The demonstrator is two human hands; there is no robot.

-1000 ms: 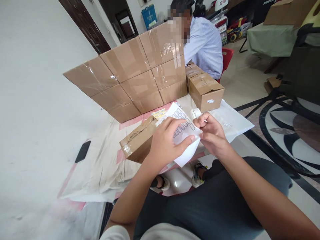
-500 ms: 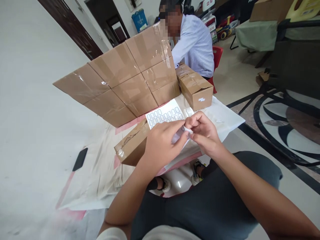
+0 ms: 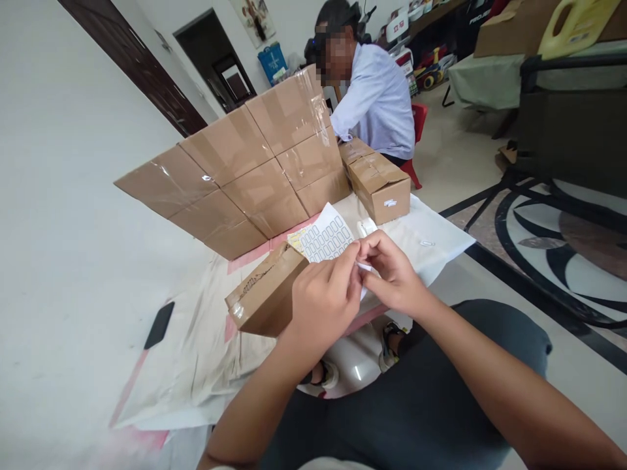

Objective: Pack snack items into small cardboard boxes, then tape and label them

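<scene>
My left hand (image 3: 323, 297) and my right hand (image 3: 392, 274) meet over a white sheet of small labels (image 3: 323, 238). Both pinch the near corner of the sheet, thumbs and forefingers pressed together, and a small white piece shows between the fingertips. The sheet lies over the far end of a small brown cardboard box (image 3: 264, 297) with torn tape along its top edge. The box sits on a low surface covered with white plastic (image 3: 206, 339), just left of my left hand.
A stack of taped cardboard boxes (image 3: 245, 176) stands behind the small box. Two more sealed boxes (image 3: 382, 186) sit at the right, near a seated person in a pale shirt (image 3: 377, 101). A dark phone (image 3: 159, 324) lies at the left. My dark-trousered knees (image 3: 392, 405) fill the foreground.
The label sheet has swung round and flattened on the box. My hands have drawn closer together, now pinching its near corner. The view shifted slightly.
</scene>
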